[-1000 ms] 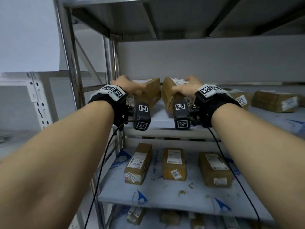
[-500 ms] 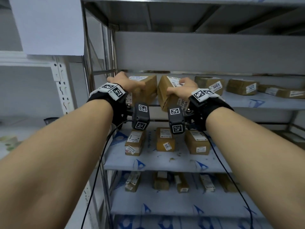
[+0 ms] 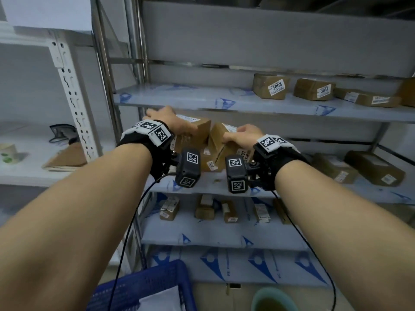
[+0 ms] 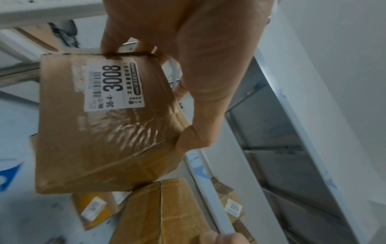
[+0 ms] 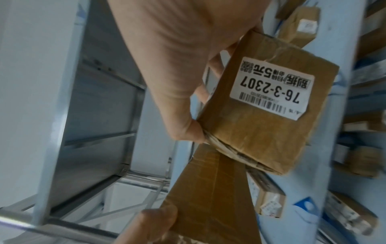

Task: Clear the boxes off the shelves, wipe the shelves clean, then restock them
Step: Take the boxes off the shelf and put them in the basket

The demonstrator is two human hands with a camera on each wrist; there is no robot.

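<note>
While both forearms reach forward side by side, the metal shelving unit [image 3: 235,104] fills the view, its tiers lined with blue-printed white sheets. Top visible tier: left half bare, four brown parcels at right, nearest labelled 3003 [image 3: 270,85]. Lower tiers carry more small cartons.

Left hand [image 3: 167,118] palm-down, wrist level, fingers draped over the far top edge of the 3008 box [image 4: 104,122], thumb pressed on its near right edge, per left wrist view. Box held in front of the middle tier, tilted, label face toward the wrist.

Right hand [image 3: 243,135] mirrors it: fingers curled over the top of the 76-3-2307 box [image 5: 265,113], thumb clamped at the lower corner. Box tipped on edge.

The two boxes sit just beside each other, upper corners nearly meeting; cannot tell whether they touch. Hands apart, each gripping its own box.

Below: blue plastic crate [image 3: 143,288] at bottom left, green-rimmed cup [image 3: 275,298] of liquid beside it.
</note>
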